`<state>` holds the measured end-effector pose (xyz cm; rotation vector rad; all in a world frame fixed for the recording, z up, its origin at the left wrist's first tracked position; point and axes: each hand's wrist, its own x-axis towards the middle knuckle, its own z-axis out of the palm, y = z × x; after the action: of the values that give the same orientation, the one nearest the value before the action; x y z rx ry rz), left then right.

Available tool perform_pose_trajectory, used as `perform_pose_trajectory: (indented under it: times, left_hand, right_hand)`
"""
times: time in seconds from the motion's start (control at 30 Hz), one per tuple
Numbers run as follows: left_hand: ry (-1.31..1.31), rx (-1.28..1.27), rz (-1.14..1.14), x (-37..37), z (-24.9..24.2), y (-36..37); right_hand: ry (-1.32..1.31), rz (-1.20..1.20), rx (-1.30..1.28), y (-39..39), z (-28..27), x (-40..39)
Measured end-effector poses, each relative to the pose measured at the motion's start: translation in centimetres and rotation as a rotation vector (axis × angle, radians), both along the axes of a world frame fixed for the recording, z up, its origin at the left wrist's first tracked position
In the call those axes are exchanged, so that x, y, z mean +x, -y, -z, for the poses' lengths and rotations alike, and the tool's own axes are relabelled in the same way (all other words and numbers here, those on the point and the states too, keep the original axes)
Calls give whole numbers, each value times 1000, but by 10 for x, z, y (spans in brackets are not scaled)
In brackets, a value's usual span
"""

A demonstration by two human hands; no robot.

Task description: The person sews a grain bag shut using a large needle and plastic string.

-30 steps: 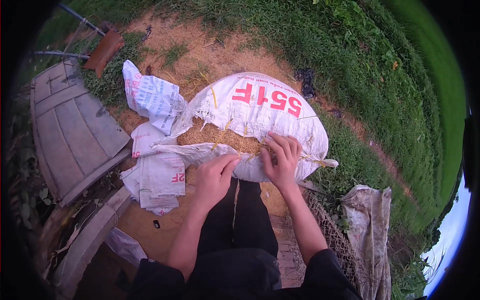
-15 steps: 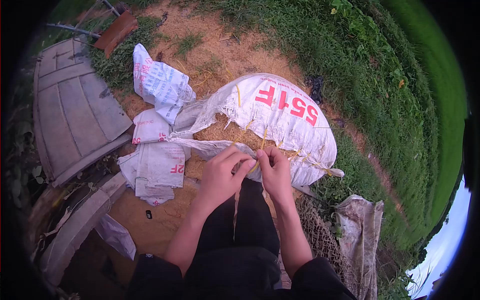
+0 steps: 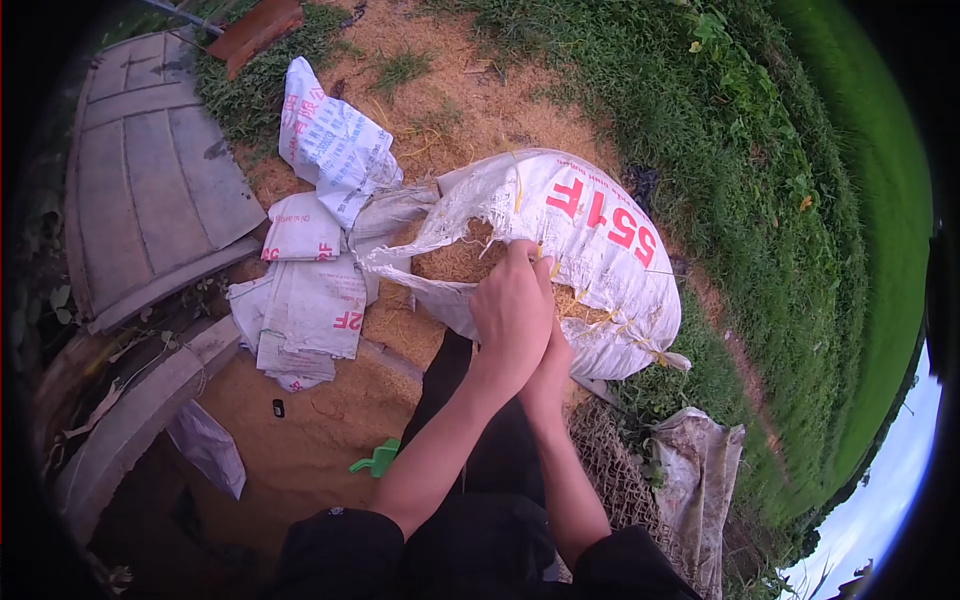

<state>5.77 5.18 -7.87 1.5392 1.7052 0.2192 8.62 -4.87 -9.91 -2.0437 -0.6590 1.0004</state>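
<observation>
Sack (image 3: pixel 590 240) mouth under both hands (image 3: pixel 520 320)

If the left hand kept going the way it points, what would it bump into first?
Most likely the white sack: the left hand already reaches over its torn opening, where yellow string and husk filling show. Depth is unclear.

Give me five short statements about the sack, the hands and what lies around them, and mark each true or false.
1. Both hands are at the open mouth of the white sack. True: the left hand lies over the right hand at its edge.
2. The sack bears red print reading 551F. True.
3. The sack is empty. False: tan husk-like fill shows in the opening.
4. Yellow string runs along the sack's mouth. True.
5. The flat empty sacks lie on the grass to the person's right. False: they lie on the person's left, beside the full sack.
</observation>
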Motion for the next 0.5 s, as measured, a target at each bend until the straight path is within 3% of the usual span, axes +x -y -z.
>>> perform_pose_trajectory:
  times: [0.13, 0.23, 0.37, 0.5]
  left_hand:
    - [122, 23, 104, -23, -12, 20]
    - [207, 21, 187, -56, -22, 25]
    - [398, -47, 397, -93, -19, 5]
    - [352, 26, 478, -118, -20, 7]
  right_hand:
    - [92, -8, 23, 0, 9, -3]
    - [141, -58, -139, -3, 6, -3]
    - [15, -48, -94, -1, 15, 5]
    - [-189, -27, -79, -3, 8, 11]
